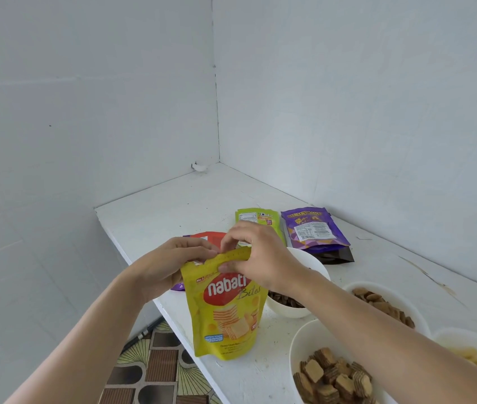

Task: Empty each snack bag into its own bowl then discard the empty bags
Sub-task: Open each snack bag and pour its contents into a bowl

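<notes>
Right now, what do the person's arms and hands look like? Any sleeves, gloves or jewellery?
Both arms are bare as far up as the picture shows, with no sleeves in view. The left hand and right hand wear no gloves, and I see no rings, watch or bracelet.

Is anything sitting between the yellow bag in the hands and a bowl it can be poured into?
Nothing visible blocks it. Both hands, left hand and right hand, pinch the top strip of the yellow Nabati bag, which looks unopened. The nearest white bowl sits directly beside it, already holding dark snacks.
</notes>
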